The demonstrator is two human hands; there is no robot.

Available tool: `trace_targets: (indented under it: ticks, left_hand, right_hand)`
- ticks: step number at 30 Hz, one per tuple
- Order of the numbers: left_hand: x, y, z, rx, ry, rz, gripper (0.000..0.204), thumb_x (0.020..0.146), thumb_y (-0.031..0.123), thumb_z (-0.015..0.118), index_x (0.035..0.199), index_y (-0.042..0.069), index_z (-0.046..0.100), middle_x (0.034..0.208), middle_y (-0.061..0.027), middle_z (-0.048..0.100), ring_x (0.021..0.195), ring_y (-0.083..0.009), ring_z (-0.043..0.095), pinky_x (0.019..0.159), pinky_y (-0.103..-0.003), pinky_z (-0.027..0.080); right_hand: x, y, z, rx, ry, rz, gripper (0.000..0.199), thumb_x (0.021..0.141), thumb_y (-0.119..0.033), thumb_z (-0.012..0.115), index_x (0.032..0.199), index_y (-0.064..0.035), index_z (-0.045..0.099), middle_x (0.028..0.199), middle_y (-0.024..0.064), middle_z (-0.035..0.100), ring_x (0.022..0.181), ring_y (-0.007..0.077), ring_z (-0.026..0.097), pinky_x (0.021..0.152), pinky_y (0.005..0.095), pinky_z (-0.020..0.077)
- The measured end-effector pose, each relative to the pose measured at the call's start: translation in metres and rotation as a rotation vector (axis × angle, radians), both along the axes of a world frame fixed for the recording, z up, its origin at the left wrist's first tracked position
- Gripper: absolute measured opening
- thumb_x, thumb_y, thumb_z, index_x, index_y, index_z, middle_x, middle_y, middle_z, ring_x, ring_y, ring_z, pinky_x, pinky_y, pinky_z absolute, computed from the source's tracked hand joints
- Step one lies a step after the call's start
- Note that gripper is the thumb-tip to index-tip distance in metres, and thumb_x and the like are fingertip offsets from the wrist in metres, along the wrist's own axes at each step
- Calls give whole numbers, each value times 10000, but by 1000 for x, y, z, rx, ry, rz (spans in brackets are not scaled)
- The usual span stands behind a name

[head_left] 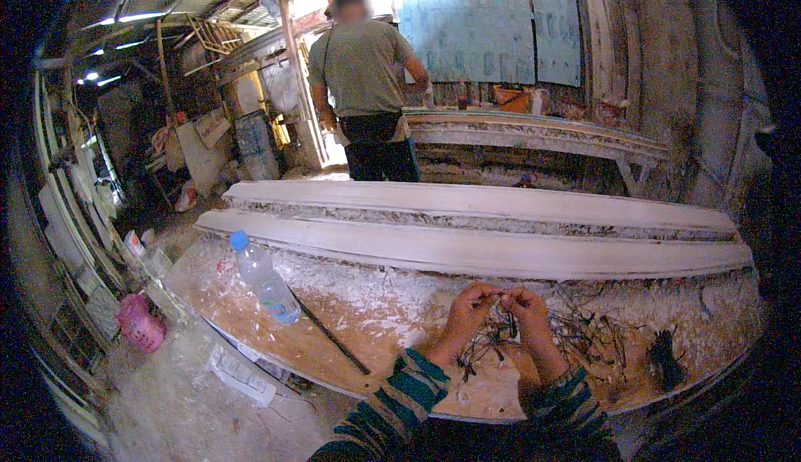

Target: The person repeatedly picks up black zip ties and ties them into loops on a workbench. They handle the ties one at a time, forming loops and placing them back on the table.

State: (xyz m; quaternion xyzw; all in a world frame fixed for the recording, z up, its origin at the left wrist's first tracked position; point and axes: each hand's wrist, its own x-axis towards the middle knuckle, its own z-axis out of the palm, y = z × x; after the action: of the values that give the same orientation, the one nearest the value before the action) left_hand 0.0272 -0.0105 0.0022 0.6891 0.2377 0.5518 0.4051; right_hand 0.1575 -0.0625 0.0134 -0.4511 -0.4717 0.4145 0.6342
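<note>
My left hand (467, 312) and my right hand (529, 315) are close together over the near part of the worktable (417, 312). Fingers on both hands are pinched on thin dark strands (502, 327), which hang down between them. The exact grip and the strands' material are too small to make out. A loose tangle of similar dark strands (602, 341) spreads on the table beside my right hand. Farther right lies a denser dark bundle (665, 362).
Two long white strips (517, 248) lie across the table beyond my hands. At left are a clear, blue-capped plastic bottle (271, 287) and a thin dark rod (334, 334). A pink basket (142, 323) stands on the floor. Another person (363, 78) stands at a back bench (534, 133).
</note>
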Motion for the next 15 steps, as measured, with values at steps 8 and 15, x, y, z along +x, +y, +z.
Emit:
trace_targets:
  ticks: [8, 15]
  left_hand:
    - [3, 5, -9, -68, 50, 30, 129, 778, 79, 619, 900, 40, 625, 833, -58, 601, 791, -154, 559, 743, -260, 441]
    - [3, 10, -15, -242, -58, -148, 162, 790, 125, 628, 915, 21, 623, 887, -27, 624, 800, -103, 549, 723, -242, 434]
  right_hand:
    - [-4, -2, 7, 40, -55, -42, 86, 784, -80, 604, 849, -26, 622, 825, 44, 625, 798, 121, 564, 750, 250, 438]
    - [1, 0, -2, 8, -72, -59, 99, 781, -85, 610, 860, -25, 600, 832, 40, 616, 773, 110, 555, 706, 238, 436]
